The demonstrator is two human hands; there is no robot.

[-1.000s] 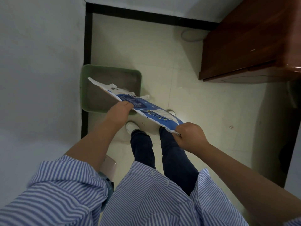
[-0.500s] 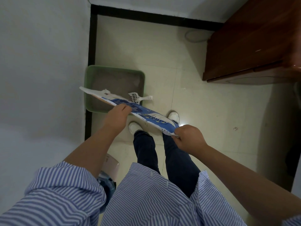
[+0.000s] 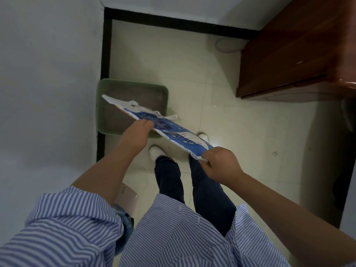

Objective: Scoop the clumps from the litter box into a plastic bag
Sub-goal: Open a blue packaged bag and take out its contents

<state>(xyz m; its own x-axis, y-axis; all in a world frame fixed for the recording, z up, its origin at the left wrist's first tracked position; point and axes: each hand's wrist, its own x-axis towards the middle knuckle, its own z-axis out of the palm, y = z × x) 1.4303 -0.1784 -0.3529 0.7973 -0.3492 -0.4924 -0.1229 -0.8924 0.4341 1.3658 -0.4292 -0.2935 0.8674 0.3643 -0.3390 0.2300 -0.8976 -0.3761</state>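
A green litter box point(image 3: 100, 93) with grey litter stands on the floor against the left wall. Stretched flat above its near right corner is a blue and white plastic bag point(image 3: 173, 132). My left hand point(image 3: 137, 134) grips the bag near its middle. My right hand point(image 3: 219, 162) pinches its near end. A white scoop handle point(image 3: 172, 117) sticks out just beyond the bag, at the box's right edge; the rest of the scoop is hidden by the bag.
A dark wooden cabinet point(image 3: 300, 54) fills the upper right. White walls with a black skirting point(image 3: 105, 54) close the left and far sides. My legs and white shoes point(image 3: 156, 151) stand just in front of the box. A pink and blue object point(image 3: 127, 201) sits at lower left.
The bag stays stretched between both hands. It has shifted slightly over the box, and now covers the scoop's slotted head that showed half a second ago.
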